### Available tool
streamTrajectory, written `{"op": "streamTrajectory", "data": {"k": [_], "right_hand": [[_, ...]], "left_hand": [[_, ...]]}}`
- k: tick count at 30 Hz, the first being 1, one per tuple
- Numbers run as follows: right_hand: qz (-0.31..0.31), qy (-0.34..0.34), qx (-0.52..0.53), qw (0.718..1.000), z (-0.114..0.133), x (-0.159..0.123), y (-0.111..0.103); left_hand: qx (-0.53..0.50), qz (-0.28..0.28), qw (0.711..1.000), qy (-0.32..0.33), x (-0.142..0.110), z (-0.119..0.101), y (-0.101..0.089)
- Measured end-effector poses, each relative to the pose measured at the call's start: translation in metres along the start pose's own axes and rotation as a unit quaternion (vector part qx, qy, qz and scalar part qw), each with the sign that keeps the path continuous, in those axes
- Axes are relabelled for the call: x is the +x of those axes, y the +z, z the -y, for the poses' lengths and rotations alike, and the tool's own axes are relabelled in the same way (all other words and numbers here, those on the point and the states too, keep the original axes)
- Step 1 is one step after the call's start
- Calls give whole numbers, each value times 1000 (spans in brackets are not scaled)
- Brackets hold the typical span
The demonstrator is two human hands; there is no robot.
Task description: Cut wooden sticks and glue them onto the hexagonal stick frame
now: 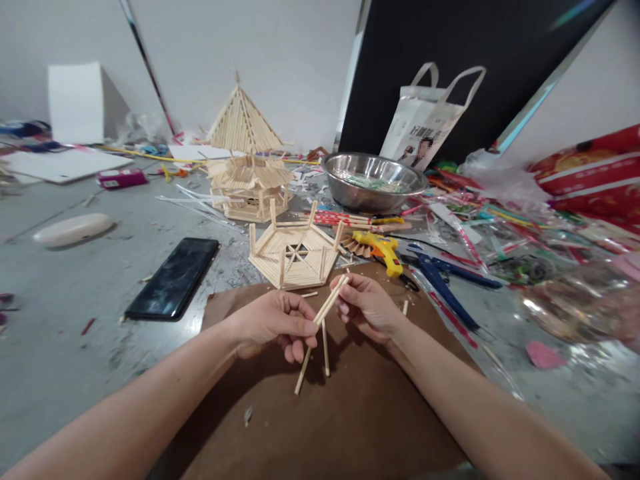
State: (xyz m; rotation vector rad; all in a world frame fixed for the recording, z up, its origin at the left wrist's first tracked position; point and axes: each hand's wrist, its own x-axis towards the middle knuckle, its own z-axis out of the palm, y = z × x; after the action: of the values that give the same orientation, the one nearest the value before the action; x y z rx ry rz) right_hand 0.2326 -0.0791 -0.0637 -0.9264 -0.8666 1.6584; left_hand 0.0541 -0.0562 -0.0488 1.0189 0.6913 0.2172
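Note:
My left hand [283,325] pinches the lower part of some thin wooden sticks [331,301] between thumb and fingers. At their upper end, my right hand [367,307] grips the same sticks, which lie close together and slant up to the right. Below the hands, more stick lengths angle down over a brown sheet [280,413]; whether they are held or lying there I cannot tell. Just beyond my hands sits a flat polygonal stick base [260,263] with short upright posts. Behind it stands a stick pavilion [245,123] with a pointed roof.
A yellow glue gun [380,250] and blue-handled pliers [440,287] lie to the right. A steel bowl [345,193] stands behind, near a white bag [420,123]. At left are a black phone [173,280] and a white oval object [74,230]. Plastic scraps clutter the right side.

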Motion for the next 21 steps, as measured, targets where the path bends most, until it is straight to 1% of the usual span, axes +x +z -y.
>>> {"op": "streamTrajectory", "data": {"k": [10,16,19,21], "right_hand": [[-5,-12,-4,1000,-2,1,-1],[-12,-22,-8,1000,-2,1,-1],[-29,-28,-10,999,-2,1,-1],[-43,-38,-9,998,-1,2,0]], "left_hand": [[-1,1,1000,1,0,1,0],[-1,5,1000,17,0,2,-1],[14,-14,999,34,0,2,0],[41,-36,997,58,1,3,2]]}}
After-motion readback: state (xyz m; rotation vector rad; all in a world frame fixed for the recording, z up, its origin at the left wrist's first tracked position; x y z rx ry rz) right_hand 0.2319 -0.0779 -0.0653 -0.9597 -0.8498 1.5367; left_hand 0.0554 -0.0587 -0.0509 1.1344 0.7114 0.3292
